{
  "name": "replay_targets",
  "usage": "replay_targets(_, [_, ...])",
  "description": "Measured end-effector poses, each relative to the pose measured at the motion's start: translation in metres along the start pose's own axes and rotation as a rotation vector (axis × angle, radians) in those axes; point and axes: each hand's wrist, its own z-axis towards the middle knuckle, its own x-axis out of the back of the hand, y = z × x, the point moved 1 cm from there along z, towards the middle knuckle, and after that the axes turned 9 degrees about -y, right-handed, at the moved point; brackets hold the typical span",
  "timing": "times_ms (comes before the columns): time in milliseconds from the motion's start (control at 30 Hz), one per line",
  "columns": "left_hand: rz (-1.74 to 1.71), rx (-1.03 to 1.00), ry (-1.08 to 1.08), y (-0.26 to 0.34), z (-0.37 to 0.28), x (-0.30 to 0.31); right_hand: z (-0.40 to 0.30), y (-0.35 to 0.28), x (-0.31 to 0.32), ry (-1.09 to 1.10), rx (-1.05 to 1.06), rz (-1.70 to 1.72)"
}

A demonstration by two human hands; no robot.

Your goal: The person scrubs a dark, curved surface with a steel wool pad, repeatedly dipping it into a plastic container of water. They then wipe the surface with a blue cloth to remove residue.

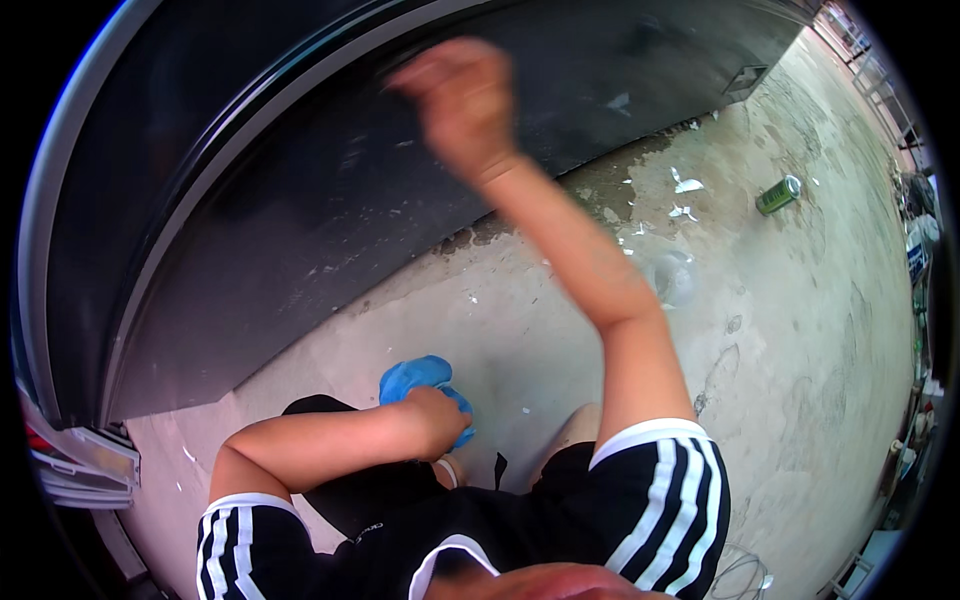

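My left hand (435, 421) grips a bunched blue cloth (416, 375) in front of my lap, above the concrete floor. My right arm reaches far forward. At its end my right hand (469, 97) is blurred, with its fingers bent, over the lower face of a large dark panel (337, 195). Whether that hand touches the panel or holds something small cannot be made out. Pale scuffs and flecks mark the panel's face. A light grey trim strip (202, 172) curves along it in this view.
White scraps (684, 184) litter the concrete floor (787, 337) beside the panel's lower edge. A green can (778, 195) and a clear round plastic piece (673, 279) are to the right. Pale frames (90, 472) are stacked at left. Coiled wire (739, 574) lies at lower right.
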Motion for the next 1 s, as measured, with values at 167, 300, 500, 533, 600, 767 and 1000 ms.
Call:
replay_targets(167, [-0.029, 0.024, 0.090, 0.006, -0.011, -0.006, -0.001, 0.134, 0.088, 0.417, -0.698, -0.024])
replay_targets(300, [-0.082, -0.023, 0.246, 0.008, -0.014, -0.018, -0.025, 0.078, 0.026, 0.377, -0.418, -0.282])
replay_targets(500, [-0.057, -0.099, 0.262, 0.021, -0.016, -0.004, -0.095, -0.061, -0.050, -0.445, 0.018, 0.091])
replay_targets(533, [-0.053, -0.086, 0.281, 0.023, -0.015, -0.005, -0.098, -0.050, -0.045, -0.381, 0.009, -0.006])
replay_targets(600, [-0.045, -0.080, 0.303, 0.023, -0.018, -0.005, -0.090, -0.005, -0.025, 0.012, -0.471, -0.061])
replay_targets(767, [0.009, -0.102, 0.277, 0.025, -0.011, -0.001, -0.116, 0.093, 0.027, 0.455, -0.995, -0.252])
replay_targets(1000, [0.125, -0.030, -0.068, 0.015, 0.039, -0.001, -0.136, -0.084, -0.078, 0.087, -0.673, 0.187])
